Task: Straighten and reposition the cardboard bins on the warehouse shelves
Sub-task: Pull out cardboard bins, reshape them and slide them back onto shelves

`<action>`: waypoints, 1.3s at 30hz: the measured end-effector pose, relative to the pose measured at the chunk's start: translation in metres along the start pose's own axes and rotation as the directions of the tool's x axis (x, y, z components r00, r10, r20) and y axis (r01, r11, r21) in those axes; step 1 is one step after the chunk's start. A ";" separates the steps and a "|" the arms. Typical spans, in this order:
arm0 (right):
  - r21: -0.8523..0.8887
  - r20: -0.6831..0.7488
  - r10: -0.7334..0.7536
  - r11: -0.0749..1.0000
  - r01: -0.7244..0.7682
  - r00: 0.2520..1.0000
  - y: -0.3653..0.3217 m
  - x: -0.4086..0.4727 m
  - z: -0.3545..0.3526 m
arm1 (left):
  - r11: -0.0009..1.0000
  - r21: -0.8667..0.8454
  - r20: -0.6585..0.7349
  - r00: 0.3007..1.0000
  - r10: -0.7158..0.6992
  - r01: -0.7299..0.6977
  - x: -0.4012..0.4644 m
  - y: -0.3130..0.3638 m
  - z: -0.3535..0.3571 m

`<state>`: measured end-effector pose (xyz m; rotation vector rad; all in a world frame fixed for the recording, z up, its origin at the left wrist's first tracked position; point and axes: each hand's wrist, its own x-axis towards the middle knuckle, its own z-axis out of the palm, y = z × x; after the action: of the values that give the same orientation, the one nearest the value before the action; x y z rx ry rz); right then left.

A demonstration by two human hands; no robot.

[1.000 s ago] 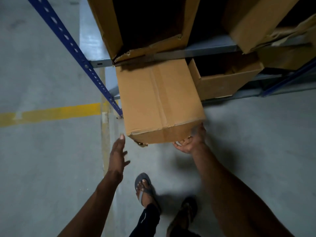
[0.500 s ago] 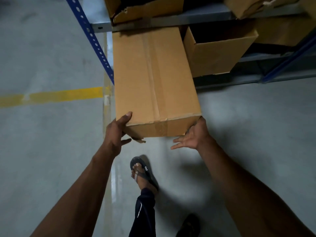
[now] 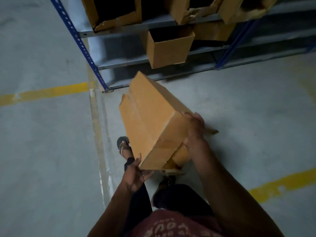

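Note:
A long brown cardboard bin is off the shelf and held tilted above the floor in front of me. My left hand grips its near lower corner from below. My right hand wraps over the near right edge. The bin's near end has a torn flap hanging under it. An open cardboard bin stands on the lower shelf, sticking out past the shelf edge. On the upper shelf sit several more bins with torn front edges.
A blue perforated upright of the rack runs down to the floor at left. Yellow floor lines cross the grey concrete. My feet in sandals stand right below the held bin.
The bin has come out of the lower shelf and now hangs tilted in both hands away from the rack. I have stepped back, so the shelves look farther away.

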<state>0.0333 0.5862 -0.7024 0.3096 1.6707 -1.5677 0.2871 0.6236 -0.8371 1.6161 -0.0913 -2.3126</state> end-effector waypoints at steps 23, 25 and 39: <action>-0.733 0.624 -0.349 0.048 0.679 0.699 -0.029 -0.183 -0.035 | 0.750 0.659 0.086 0.996 -0.009 -0.050 -0.183 0.171 0.211; -0.660 0.738 -0.276 -0.107 0.744 0.615 -0.024 -0.197 -0.036 | 0.776 0.627 -0.002 0.997 -0.083 0.066 -0.183 0.180 0.216; -0.372 0.900 0.067 -0.395 0.840 0.430 -0.087 -0.169 -0.059 | 0.619 0.755 0.158 0.976 0.147 -0.215 -0.197 0.195 0.198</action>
<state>0.0619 0.6800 -0.5293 -1.9837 1.8527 -0.0481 0.2078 0.4713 -0.5427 1.7141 -1.3831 -2.2877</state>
